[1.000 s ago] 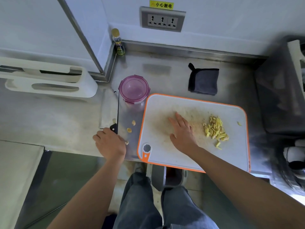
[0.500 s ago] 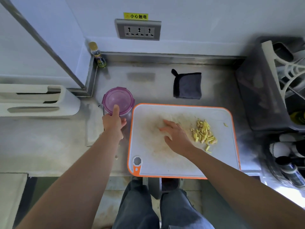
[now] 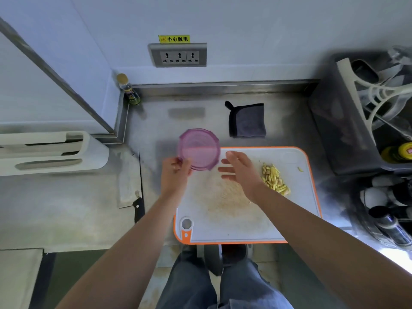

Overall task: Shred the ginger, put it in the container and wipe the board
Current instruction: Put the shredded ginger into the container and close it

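Left hand [image 3: 175,172] gripped the round purple-lidded container [image 3: 199,148] by its near-left rim, holding it at the far-left corner of the white, orange-edged cutting board [image 3: 294,215]; whether it was lifted or resting was unclear, image blurred. Right hand [image 3: 242,169] was spread wide, empty, palm toward the container's right side, just beside it, not clearly touching. Lid looked on, so likely next step was opening it. Risks, as judgement: a one-sided pinch on the rim could let the container tip or slip; popping the lid over the board could knock it into the shredded ginger [image 3: 275,178] and scatter it; right forearm sat close to the pile and could sweep pieces off. Ginger looked like short pale-yellow sticks, loosely heaped on the board's right half, near the right hand, with one stray bit [image 3: 299,168] farther right. Brownish smear stained the board centre. Cleaver [image 3: 133,181] lay on the steel counter left of the board; grey cloth [image 3: 247,120] sat behind it, untouched.
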The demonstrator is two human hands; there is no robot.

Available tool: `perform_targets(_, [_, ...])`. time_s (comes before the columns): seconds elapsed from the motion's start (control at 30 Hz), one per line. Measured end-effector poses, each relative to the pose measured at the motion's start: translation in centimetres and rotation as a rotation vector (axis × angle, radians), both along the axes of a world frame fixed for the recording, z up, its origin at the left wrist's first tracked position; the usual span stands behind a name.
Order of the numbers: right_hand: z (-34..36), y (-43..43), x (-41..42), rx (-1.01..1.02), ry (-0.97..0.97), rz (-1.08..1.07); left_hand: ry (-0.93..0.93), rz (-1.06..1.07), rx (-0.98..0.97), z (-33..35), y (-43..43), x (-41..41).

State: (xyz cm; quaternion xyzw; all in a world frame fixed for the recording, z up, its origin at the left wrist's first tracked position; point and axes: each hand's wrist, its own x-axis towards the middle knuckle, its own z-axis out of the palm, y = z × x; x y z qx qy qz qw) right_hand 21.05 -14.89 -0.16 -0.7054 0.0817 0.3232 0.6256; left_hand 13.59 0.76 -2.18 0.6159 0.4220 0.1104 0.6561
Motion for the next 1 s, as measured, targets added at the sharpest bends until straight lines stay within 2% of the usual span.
perform_targets(0.07, [0.7,-0.4,0.2,-0.026,0.012,-0.087,-0.014,-0.107,-0.055,0.5,-2.3,0.1])
perform_targets(0.27, [0.3,-4.2,-0.2,-0.281,-0.092,-0.148,0.041,-0.302,-0.202,1.6,-7.7,0.2])
perform_targets(0.43, [0.6,-6.7,-0.4,-0.274,-0.092,-0.209,0.126,-0.326,-0.38,2.3,-10.1,0.2])
perform_targets(0.57, [0.3,-7.7,-0.9,-0.224,-0.094,-0.255,0.094,-0.272,-0.47,2.7,-11.3,0.4])
perform_targets(0.7, [0.6,-8.1,-0.9,-0.217,-0.087,-0.29,0.063,-0.224,-0.485,3.1,-12.1,0.5])
perform_targets(0.8, [1.1,-8.6,-1.1,-0.29,-0.163,-0.291,0.06,-0.238,-0.454,3.4,-12.4,0.4])
perform_targets(0.9, [1.3,-9.2,-1.3,-0.257,-0.177,-0.226,0.07,-0.304,-0.353,3.7,-12.3,0.6])
perform_targets(1.0, [1.7,-10.1,-0.5,-0.218,-0.163,-0.257,0.103,-0.45,-0.227,4.1,-11.7,0.6])
